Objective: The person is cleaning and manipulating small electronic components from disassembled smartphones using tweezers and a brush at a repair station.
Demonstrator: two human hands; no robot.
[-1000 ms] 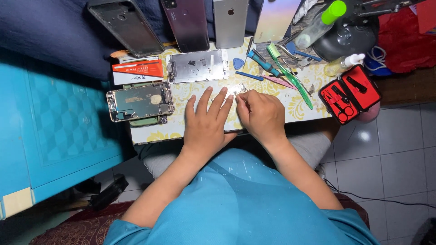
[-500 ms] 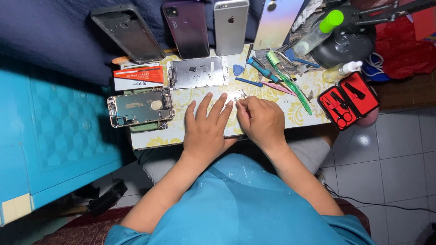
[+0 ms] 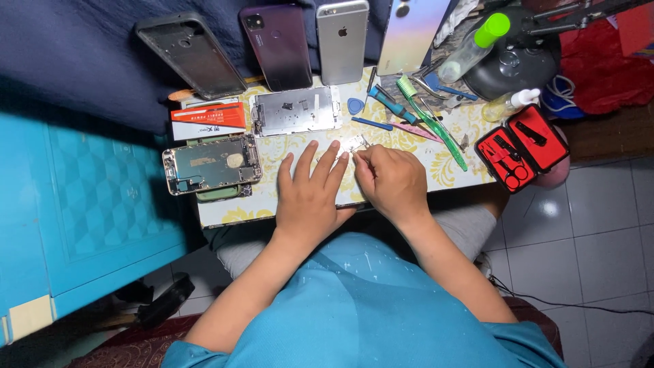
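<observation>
Head cam: I see left hand [image 3: 310, 197] flat on counter [image 3: 415, 146], fingers spread wide, holding nothing. Right hand [image 3: 392, 180] fingers pinch small metal part [image 3: 357, 143], just beside left fingertips.

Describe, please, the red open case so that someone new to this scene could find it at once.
Start at the small work board with the yellow floral pattern across the person's lap and go to its right-hand end. There the red open case lies half over the edge, above the tiled floor. It alone is bright red with a black lining, holding small scissors and other black-handled tools in its two halves.
</observation>
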